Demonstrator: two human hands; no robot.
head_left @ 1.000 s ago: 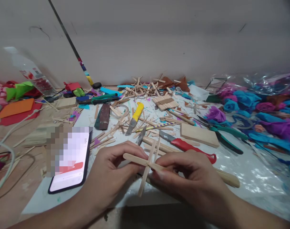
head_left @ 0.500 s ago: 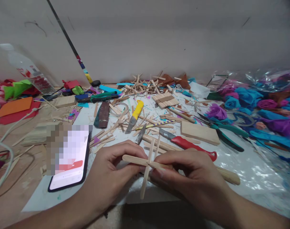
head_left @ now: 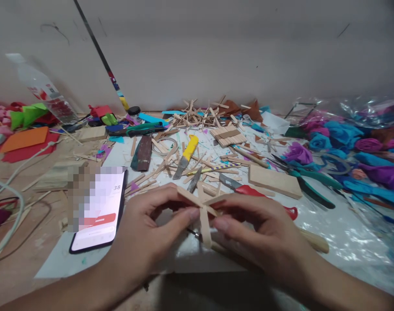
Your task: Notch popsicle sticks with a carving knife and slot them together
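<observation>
Between my two hands is a star-like piece made of crossed popsicle sticks (head_left: 205, 229), raised just above the white sheet. My left hand (head_left: 161, 220) pinches it from the left, thumb below the crossing. From the right, my right hand (head_left: 252, 224) grips other arms of it with thumb and fingers. The sticks meet near the middle, with one pointing down toward me. Beyond my hands lie a red-handled knife (head_left: 249, 190), a yellow cutter (head_left: 188, 153) and a striped pencil (head_left: 213, 168).
A phone (head_left: 119, 207) lies left of my hands. Farther back are a heap of crossed sticks (head_left: 200, 114) and a bundle of sticks (head_left: 227, 136). Green-handled pliers (head_left: 313, 190) and a wood block (head_left: 274, 181) sit at right, near coloured paper flowers (head_left: 333, 134). A bottle (head_left: 44, 90) stands back left.
The crossed sticks have been turned and tilted between my fingers, so the star shape now faces me more. Both hands have moved slightly, fingers closer to the crossing.
</observation>
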